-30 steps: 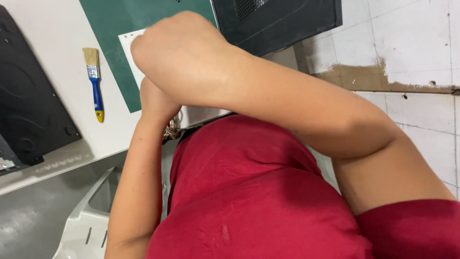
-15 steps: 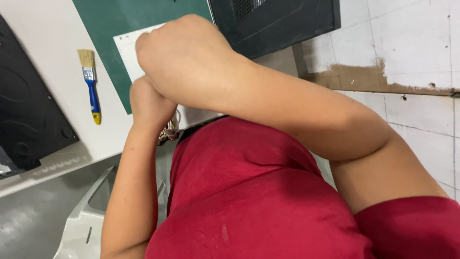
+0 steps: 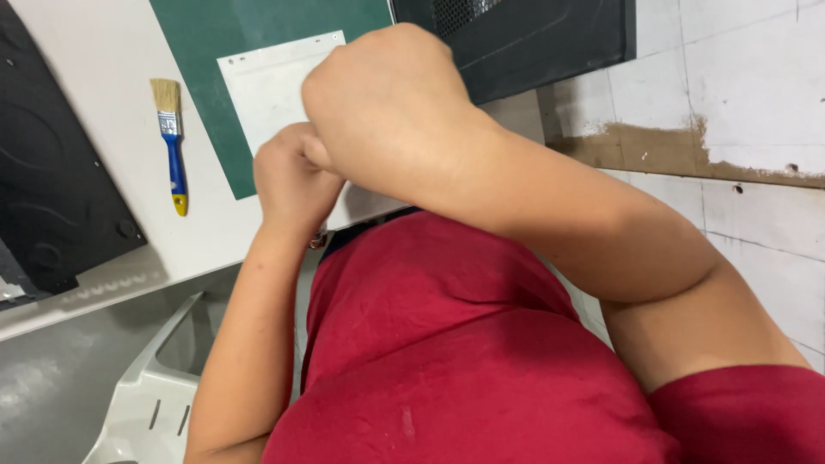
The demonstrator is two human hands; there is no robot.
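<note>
Hands (image 3: 344, 146) lower vs. 0.5 s ago

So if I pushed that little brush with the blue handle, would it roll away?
Probably not. The brush lies flat on the white table, and its bristle head looks wide and flat, so it would likely slide rather than roll. It looks small and slim, so probably light and easy to lift.
</note>
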